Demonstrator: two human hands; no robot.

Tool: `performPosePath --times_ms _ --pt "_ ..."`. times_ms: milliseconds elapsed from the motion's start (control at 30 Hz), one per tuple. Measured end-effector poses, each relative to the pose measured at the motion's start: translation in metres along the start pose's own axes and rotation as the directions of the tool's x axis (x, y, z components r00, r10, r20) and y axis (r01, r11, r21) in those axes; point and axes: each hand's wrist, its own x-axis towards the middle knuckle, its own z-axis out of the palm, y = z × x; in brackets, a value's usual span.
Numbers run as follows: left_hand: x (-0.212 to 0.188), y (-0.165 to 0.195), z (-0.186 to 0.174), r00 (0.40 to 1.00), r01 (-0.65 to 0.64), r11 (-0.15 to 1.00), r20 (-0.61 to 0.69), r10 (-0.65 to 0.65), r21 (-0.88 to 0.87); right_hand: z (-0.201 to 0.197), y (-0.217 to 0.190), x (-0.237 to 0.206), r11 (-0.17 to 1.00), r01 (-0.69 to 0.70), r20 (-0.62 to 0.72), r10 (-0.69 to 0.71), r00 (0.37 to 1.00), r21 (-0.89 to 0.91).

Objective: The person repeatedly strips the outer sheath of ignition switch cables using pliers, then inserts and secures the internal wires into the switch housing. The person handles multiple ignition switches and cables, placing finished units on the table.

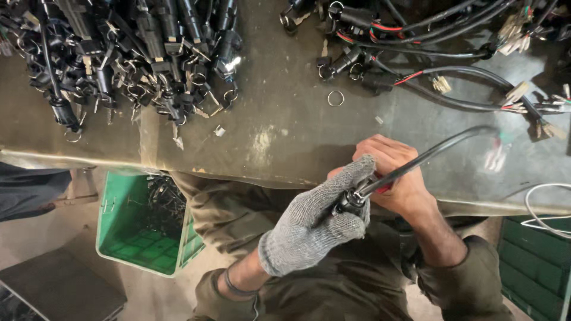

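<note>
1. A worn, dull grey-green metal surface [279, 137] fills the upper part of the head view, scuffed and stained, with its front edge running just above the person's lap.
2. On its far left lies a heap of black plastic switch assemblies with metal key rings [137, 53]; on the far right sprawl bundled black cables with red and green wires and pale connectors [452, 65]. Between them a single loose metal ring [335, 98] lies flat on the bare metal.
3. Below the edge, on the dusty concrete floor [47, 232], stands a green plastic crate [128, 238] holding a few dark parts; a darker green crate [532, 261] sits at the right margin.
4. The left hand [315, 223], in a grey knitted glove, has its fingers [351, 178] wrapped tightly around a black cylindrical switch body [348, 203], held in front of the surface's edge over the lap.
5. A thick black sheathed cable [440, 148] rises from that body and arcs up to the right over the surface.
6. The bare right hand [395, 175] is curled closed against the same part just behind the glove, touching the cable base; a bit of red shows at its fingertips, though exactly what they pinch I cannot tell.
</note>
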Motion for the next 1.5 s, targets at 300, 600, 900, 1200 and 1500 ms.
performPosePath --times_ms 300,600,900,1200,1500 --pt "0.01 0.013 -0.023 0.92 0.02 0.399 -0.172 0.351 0.917 -0.006 -0.009 0.011 0.869 -0.196 -0.006 0.217 0.976 -0.454" --pt "0.005 0.108 -0.155 0.683 0.288 -0.105 -0.128 0.719 0.952 -0.061 0.035 0.055 0.771 -0.069 -0.13 -0.018 0.991 -0.633" --pt "0.078 0.052 -0.064 0.797 -0.199 0.079 0.115 0.594 0.977 -0.067 0.015 0.102 0.864 0.001 -0.047 -0.028 0.998 -0.503" --pt "0.053 -0.013 -0.027 0.965 -0.193 0.846 -0.058 0.255 0.498 -0.029 -0.056 0.04 0.962 -0.018 -0.408 -0.099 0.908 -0.273" --pt "0.025 -0.069 -0.018 0.911 0.093 0.963 -0.369 -0.185 -0.253 0.001 -0.049 0.002 0.214 -0.099 -0.058 0.623 0.78 0.972"
